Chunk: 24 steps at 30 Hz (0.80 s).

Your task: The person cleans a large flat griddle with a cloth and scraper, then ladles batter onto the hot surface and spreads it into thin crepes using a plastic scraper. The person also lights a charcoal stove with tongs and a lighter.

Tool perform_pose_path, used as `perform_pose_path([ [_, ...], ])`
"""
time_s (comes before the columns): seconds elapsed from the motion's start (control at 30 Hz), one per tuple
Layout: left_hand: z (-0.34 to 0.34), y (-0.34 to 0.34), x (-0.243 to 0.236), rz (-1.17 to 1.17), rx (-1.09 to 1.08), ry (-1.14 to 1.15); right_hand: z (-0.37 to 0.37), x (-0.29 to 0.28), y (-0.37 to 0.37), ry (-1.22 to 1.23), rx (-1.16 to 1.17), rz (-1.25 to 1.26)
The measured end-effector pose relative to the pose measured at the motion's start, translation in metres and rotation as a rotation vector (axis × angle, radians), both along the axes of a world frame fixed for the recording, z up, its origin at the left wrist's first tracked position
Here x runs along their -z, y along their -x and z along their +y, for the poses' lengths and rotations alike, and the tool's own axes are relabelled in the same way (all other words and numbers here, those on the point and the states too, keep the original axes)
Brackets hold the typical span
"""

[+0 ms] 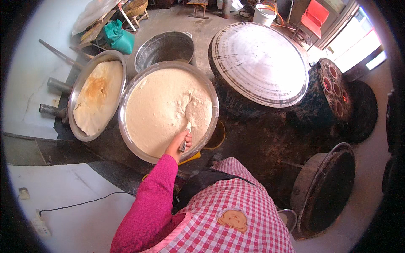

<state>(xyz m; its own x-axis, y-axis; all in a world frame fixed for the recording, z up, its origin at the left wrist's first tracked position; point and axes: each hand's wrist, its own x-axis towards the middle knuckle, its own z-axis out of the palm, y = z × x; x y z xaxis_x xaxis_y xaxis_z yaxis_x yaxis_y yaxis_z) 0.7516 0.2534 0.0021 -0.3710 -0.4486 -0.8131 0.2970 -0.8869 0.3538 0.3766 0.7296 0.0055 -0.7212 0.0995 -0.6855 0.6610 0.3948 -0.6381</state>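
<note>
My left hand [180, 142], at the end of a pink sleeve, is closed round the metal handle of a ladle [188, 126]. The head of the ladle is sunk in or coated with pale batter [152, 109], so its shape is hidden. Around the ladle the batter is ridged and churned; elsewhere its surface is mostly smooth with small bubbles. A wide metal basin [123, 122] holds the batter, filled close to its rim. The hand is over the basin's near right edge. My right hand is out of view.
Left of the basin stands another metal basin [71, 114] with a pale, brown-stained mass. Behind is a dark pot [162, 48]. A large round lid [259, 63] covers a vessel at right, beside a stove [333, 90] with glowing holes. A big pan [327, 189] leans lower right.
</note>
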Motion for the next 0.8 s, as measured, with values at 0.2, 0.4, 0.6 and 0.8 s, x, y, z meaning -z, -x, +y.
perform_pose_path([
  [0.2,0.031,-0.011,-0.012,0.663,-0.448,-0.158,-0.006,-0.003,0.003,0.041,0.015,-0.015],
  [0.4,0.040,-0.018,-0.037,0.759,-0.507,-0.159,-0.009,-0.005,0.001,0.089,0.052,-0.028],
  [0.6,0.039,-0.026,-0.055,0.792,-0.481,-0.156,0.003,-0.008,0.003,0.139,0.113,-0.035],
  [0.8,0.034,-0.054,-0.070,0.684,-0.370,-0.072,0.046,-0.017,-0.001,0.206,0.260,-0.018],
])
